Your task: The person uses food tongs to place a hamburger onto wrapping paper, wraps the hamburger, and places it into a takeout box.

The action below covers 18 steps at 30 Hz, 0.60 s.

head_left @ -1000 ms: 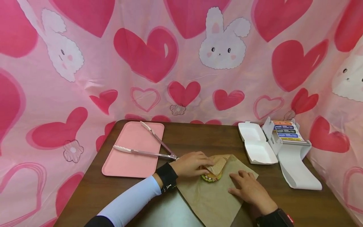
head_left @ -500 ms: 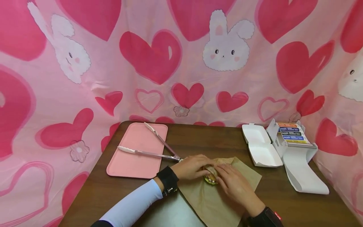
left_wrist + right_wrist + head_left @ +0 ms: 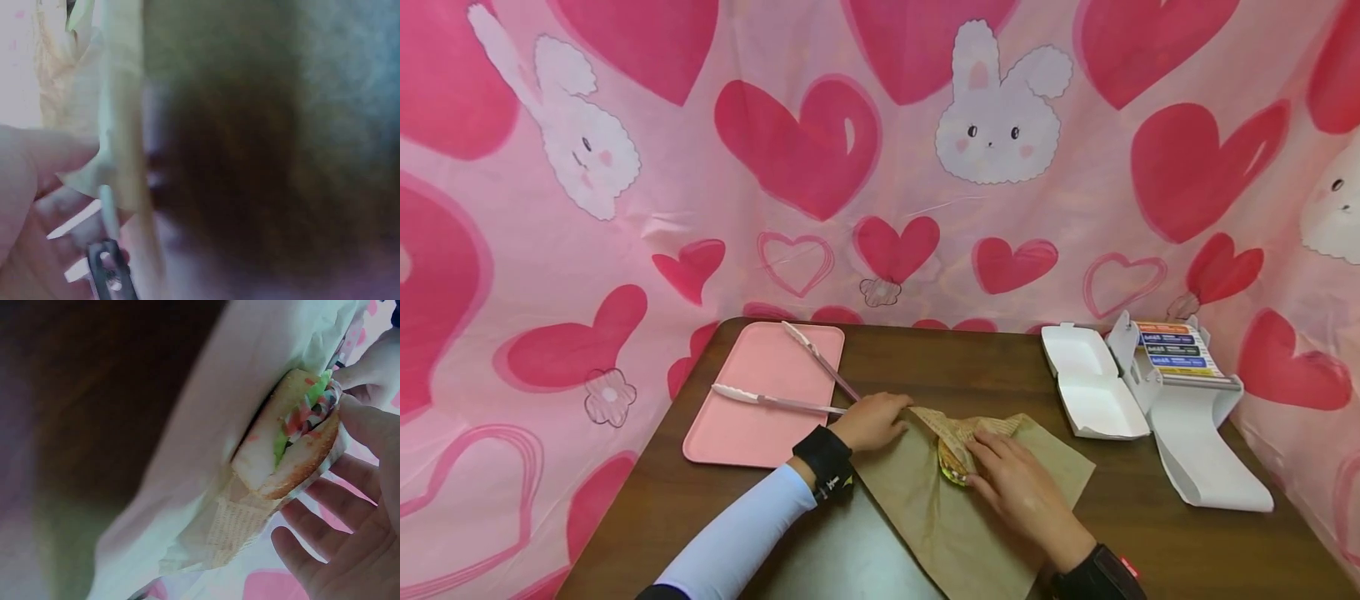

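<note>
A filled bun with lettuce, a burger (image 3: 953, 467), lies on brown wrapping paper (image 3: 955, 533); the paper's printed far corner is folded over its top. My right hand (image 3: 1022, 487) rests its fingers on that fold. In the right wrist view, its thumb lies along the filling of the burger (image 3: 294, 434), with the fingers fairly straight behind the paper. At the paper's left corner, my left hand (image 3: 871, 423) pinches the edge between thumb and fingers. The left wrist view shows the thumb (image 3: 15, 181) in front of the paper edge (image 3: 125, 125).
Metal tongs (image 3: 790, 405) lie spread across a pink tray (image 3: 760, 437) at the left, their hinge end behind my left hand. To the right stand a hinged white takeaway box (image 3: 1097, 408) and a label dispenser (image 3: 1176, 354) with a white strip hanging out.
My right hand came left from the paper's right side onto the fold over the burger. My left hand then left the fold and moved left to the paper's corner, which has lifted.
</note>
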### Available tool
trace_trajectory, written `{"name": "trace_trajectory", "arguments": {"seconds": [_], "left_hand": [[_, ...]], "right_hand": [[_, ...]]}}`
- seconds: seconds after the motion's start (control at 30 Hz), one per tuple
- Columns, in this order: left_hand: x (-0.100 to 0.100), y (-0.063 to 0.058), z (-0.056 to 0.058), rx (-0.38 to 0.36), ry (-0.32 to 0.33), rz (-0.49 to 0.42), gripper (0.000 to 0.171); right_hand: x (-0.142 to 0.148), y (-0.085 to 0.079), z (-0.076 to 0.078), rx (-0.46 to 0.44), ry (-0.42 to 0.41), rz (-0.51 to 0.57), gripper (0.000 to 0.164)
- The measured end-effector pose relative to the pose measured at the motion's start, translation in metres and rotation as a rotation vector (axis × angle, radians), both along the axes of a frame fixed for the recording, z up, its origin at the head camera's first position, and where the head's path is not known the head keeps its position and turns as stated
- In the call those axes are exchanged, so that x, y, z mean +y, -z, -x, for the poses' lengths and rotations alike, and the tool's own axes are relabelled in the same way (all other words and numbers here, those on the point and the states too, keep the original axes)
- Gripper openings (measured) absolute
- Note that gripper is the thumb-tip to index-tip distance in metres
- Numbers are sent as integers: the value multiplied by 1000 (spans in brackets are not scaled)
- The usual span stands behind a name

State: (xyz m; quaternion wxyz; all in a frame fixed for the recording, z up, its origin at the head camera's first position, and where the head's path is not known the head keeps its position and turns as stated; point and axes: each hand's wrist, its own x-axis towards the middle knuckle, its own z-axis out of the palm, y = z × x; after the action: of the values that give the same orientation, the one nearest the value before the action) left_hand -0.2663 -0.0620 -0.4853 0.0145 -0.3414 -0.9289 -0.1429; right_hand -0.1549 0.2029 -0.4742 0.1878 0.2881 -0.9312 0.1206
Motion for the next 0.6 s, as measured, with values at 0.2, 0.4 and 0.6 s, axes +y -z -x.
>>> {"name": "trace_trajectory", "arguments": {"seconds": [0.2, 0.4, 0.6], "left_hand": [[-7, 6, 2, 101, -39, -97, 8], [-11, 1, -3, 98, -59, -130, 7], [-14, 4, -8, 122, -86, -141, 3]], "right_hand": [[-3, -4, -1, -17, 16, -28, 47], [-3, -3, -3, 16, 23, -51, 42], [-5, 0, -5, -9, 38, -66, 42]]}}
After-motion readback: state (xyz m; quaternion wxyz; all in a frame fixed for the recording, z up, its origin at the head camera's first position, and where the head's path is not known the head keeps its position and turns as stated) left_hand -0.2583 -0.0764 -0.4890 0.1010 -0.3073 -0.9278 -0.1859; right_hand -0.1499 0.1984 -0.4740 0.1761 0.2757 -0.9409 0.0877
